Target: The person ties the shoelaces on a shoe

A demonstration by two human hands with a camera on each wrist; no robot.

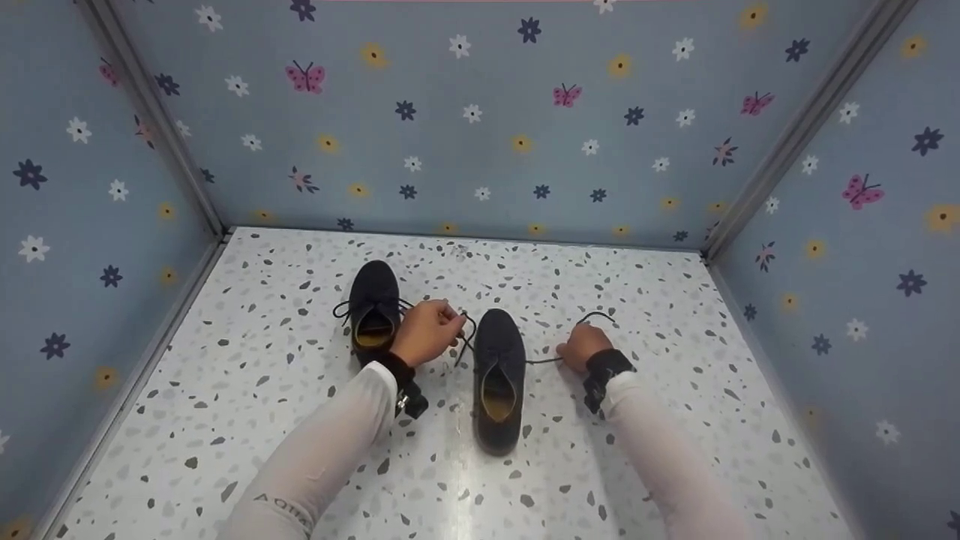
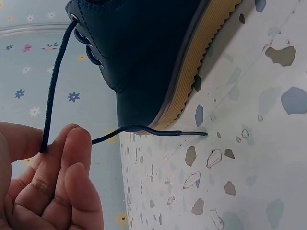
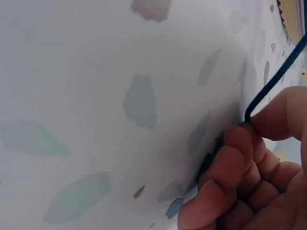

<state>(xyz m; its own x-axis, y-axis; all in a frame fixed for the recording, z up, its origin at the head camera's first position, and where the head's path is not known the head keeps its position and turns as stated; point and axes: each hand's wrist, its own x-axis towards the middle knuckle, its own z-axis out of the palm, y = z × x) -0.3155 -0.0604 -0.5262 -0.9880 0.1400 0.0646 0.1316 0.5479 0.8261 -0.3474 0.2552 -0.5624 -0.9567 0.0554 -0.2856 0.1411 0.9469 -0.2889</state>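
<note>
A dark lace-up shoe (image 1: 499, 341) stands in the middle, toe toward the far wall, its two laces drawn out to either side. My left hand (image 1: 429, 330) pinches the left shoelace (image 2: 55, 91) between thumb and forefinger; its tipped end hangs past the fingers. On the other side my right hand (image 1: 585, 348) pinches the right shoelace (image 3: 276, 79), whose free end curls out beyond the hand. The second shoe (image 1: 373, 285) stands to the left, its lace tied in a bow, partly hidden behind my left hand and wrist.
The shoes stand on a white speckled surface (image 1: 285, 420). Blue panels with flowers and butterflies, such as the back panel (image 1: 465, 82), enclose it at the back and both sides. Grey metal strips (image 1: 810, 120) run along the corners.
</note>
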